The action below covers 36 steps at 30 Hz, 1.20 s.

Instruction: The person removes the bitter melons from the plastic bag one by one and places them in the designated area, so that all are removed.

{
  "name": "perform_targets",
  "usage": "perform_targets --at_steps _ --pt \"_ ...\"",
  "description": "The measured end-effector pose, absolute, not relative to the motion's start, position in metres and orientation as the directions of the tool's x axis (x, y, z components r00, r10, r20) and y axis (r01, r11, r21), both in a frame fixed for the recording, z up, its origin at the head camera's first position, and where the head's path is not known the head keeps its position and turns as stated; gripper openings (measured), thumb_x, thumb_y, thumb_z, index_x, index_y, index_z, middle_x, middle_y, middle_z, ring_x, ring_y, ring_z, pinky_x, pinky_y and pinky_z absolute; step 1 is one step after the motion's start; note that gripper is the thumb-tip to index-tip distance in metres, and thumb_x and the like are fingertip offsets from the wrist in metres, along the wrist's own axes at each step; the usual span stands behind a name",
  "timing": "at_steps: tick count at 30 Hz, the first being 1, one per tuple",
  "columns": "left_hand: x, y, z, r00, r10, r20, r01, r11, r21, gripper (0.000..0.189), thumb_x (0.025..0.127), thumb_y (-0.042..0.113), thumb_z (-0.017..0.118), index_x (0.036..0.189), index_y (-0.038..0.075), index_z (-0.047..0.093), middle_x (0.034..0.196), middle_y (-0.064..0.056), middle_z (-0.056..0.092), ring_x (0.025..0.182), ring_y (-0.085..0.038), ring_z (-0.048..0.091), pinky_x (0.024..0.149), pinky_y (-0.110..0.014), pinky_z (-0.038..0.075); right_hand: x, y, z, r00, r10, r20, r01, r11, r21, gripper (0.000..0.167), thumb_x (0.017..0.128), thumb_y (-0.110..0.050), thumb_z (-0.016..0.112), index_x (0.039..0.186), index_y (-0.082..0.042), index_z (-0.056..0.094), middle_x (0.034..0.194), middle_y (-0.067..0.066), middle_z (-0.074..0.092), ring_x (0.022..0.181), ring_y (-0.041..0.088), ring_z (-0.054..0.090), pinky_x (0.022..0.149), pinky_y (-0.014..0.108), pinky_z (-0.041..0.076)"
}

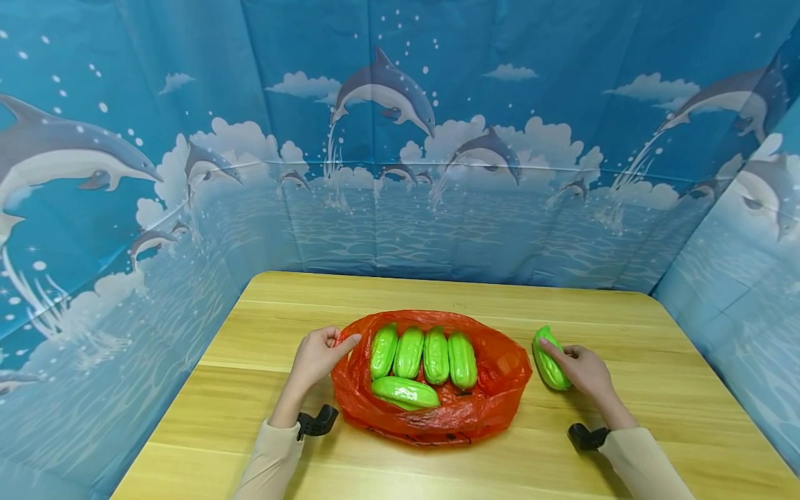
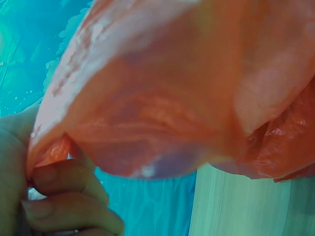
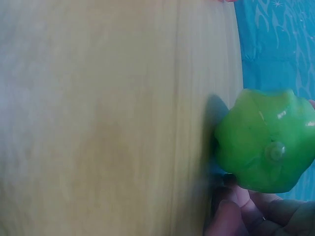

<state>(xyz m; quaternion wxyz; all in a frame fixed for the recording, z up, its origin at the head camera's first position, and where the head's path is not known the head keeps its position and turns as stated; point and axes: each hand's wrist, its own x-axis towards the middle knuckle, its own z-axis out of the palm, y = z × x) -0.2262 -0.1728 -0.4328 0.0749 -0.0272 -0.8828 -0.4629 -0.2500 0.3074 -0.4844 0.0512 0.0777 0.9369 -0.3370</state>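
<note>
A red plastic bag [image 1: 431, 423] lies wide-mouthed on the table, its rim spread around several glossy green ribbed gourds. Most of these stand side by side along the back, and one gourd [image 1: 406, 393] lies crosswise in front. At the bag's left edge my left hand [image 1: 319, 355] pinches the rim; in the left wrist view the red film [image 2: 147, 98] stretches up from the curled fingers [image 2: 69, 177]. To the right of the bag, my right hand [image 1: 584, 371] grips another green gourd [image 1: 550, 361], thumb over it. Its lobed, nubbed end [image 3: 268, 142] faces the right wrist camera.
The light wooden table [image 1: 281, 298] has rounded back corners. Behind and beside it hangs a blue curtain [image 1: 375, 229] printed with dolphins. Each wrist wears a black camera mount, such as the left one [image 1: 317, 421].
</note>
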Motion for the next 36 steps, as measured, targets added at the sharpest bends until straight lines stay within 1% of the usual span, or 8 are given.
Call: perform_targets --at_steps 8,15,20,22,24,28,33,36 --pt "-0.226 -0.173 -0.432 -0.989 -0.024 0.143 0.104 0.567 0.817 0.048 0.083 0.045 0.070 0.061 0.012 0.043 0.052 0.004 0.029 0.050 -0.013 0.031 0.052 -0.027 0.024 -0.249 0.308 -0.483 -0.981 0.110 -0.160 0.188 0.746 -0.639 0.090 0.088 -0.070 0.040 0.124 0.012 0.048 0.114 0.028 0.056 0.093 0.033 0.055 0.071 0.039 0.044" --pt "-0.226 -0.173 -0.432 -0.990 -0.022 0.138 0.102 0.564 0.819 0.049 0.084 0.046 0.070 0.062 0.012 0.043 0.052 0.004 0.028 0.049 -0.014 0.031 0.052 -0.027 0.024 -0.247 0.309 -0.479 -0.978 0.098 -0.183 0.196 0.721 -0.664 0.093 0.088 -0.070 0.041 0.129 0.014 0.043 0.121 0.033 0.050 0.100 0.038 0.053 0.075 0.043 0.046" --pt "-0.226 -0.173 -0.431 -0.990 -0.023 0.139 0.102 0.568 0.817 0.049 0.083 0.046 0.070 0.061 0.012 0.043 0.052 0.004 0.028 0.050 -0.014 0.031 0.052 -0.027 0.024 -0.244 0.308 -0.473 -0.974 0.099 -0.201 0.212 0.702 -0.680 0.094 0.087 -0.071 0.040 0.132 0.013 0.040 0.124 0.033 0.047 0.095 0.035 0.055 0.067 0.036 0.046" --pt "-0.226 -0.173 -0.431 -0.990 -0.022 0.139 0.102 0.569 0.816 0.048 0.083 0.046 0.070 0.061 0.012 0.044 0.052 0.004 0.028 0.050 -0.014 0.031 0.052 -0.027 0.024 -0.243 0.307 -0.470 -0.976 0.096 -0.197 0.207 0.701 -0.682 0.095 0.088 -0.070 0.040 0.134 0.013 0.037 0.127 0.035 0.044 0.096 0.037 0.054 0.069 0.039 0.047" --pt "-0.225 -0.173 -0.430 -0.990 -0.022 0.138 0.101 0.570 0.816 0.048 0.083 0.045 0.071 0.061 0.012 0.044 0.052 0.004 0.028 0.050 -0.014 0.031 0.052 -0.027 0.024 -0.242 0.306 -0.467 -0.980 0.097 -0.173 0.190 0.707 -0.681 0.096 0.088 -0.070 0.040 0.136 0.013 0.034 0.128 0.036 0.042 0.100 0.041 0.053 0.074 0.045 0.047" --pt "-0.225 -0.173 -0.430 -0.990 -0.022 0.138 0.102 0.567 0.817 0.047 0.083 0.044 0.071 0.061 0.012 0.044 0.051 0.004 0.029 0.050 -0.014 0.031 0.052 -0.027 0.024 -0.242 0.303 -0.460 -0.989 0.096 -0.109 0.145 0.712 -0.687 0.096 0.089 -0.066 0.042 0.139 0.015 0.027 0.130 0.039 0.038 0.112 0.049 0.044 0.085 0.056 0.041" --pt "-0.225 -0.172 -0.431 -0.989 -0.023 0.146 0.107 0.570 0.814 0.046 0.083 0.043 0.071 0.061 0.012 0.045 0.052 0.004 0.029 0.051 -0.014 0.032 0.053 -0.028 0.025 -0.241 0.299 -0.454 -0.994 0.099 -0.037 0.095 0.686 -0.721 0.092 0.091 -0.061 0.046 0.140 0.014 0.025 0.131 0.038 0.035 0.113 0.050 0.043 0.085 0.058 0.041" --pt "-0.225 -0.172 -0.431 -0.989 -0.025 0.145 0.105 0.570 0.815 0.046 0.083 0.044 0.071 0.062 0.012 0.046 0.052 0.004 0.030 0.051 -0.014 0.033 0.053 -0.028 0.025 -0.239 0.296 -0.450 -0.995 0.101 0.005 0.065 0.677 -0.733 0.088 0.092 -0.059 0.048 0.140 0.012 0.029 0.130 0.036 0.037 0.112 0.049 0.045 0.084 0.057 0.042"
